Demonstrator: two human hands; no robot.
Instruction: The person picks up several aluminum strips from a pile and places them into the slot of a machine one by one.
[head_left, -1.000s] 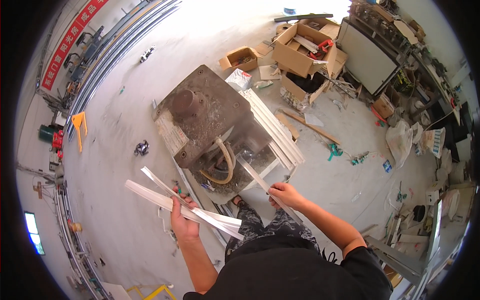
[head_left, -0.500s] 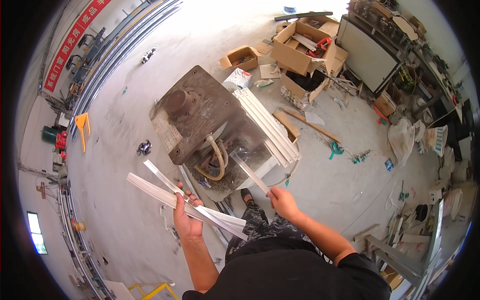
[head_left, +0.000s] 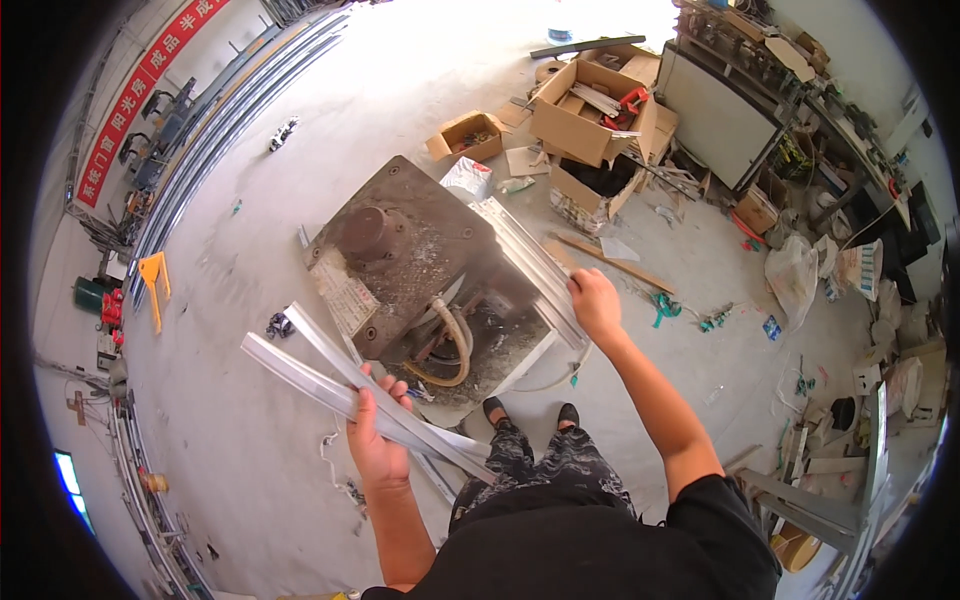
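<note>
My left hand [head_left: 378,440] is wrapped around a few long white profile strips [head_left: 320,390], which cross each other and fan out toward the upper left; their lower ends reach my trousers. My right hand [head_left: 597,303] is at the right side of a stack of white grooved profiles [head_left: 530,262], its fingers curled in toward the stack. Whatever lies between those fingers is hidden. The stack rests along the right side of a dusty brown-grey machine [head_left: 410,240] with a round boss on top and a beige hose [head_left: 460,340] looping at its near side.
Open cardboard boxes [head_left: 590,110] stand beyond the machine, with wood offcuts [head_left: 615,258] and green scraps on the floor to the right. Cluttered shelving lines the right wall. Long metal bars [head_left: 240,110] lie at the far left, near a yellow stand [head_left: 153,285].
My right hand has moved up and right from the machine's near side to the profile stack. The short strip it held no longer shows. My left hand still holds its strips.
</note>
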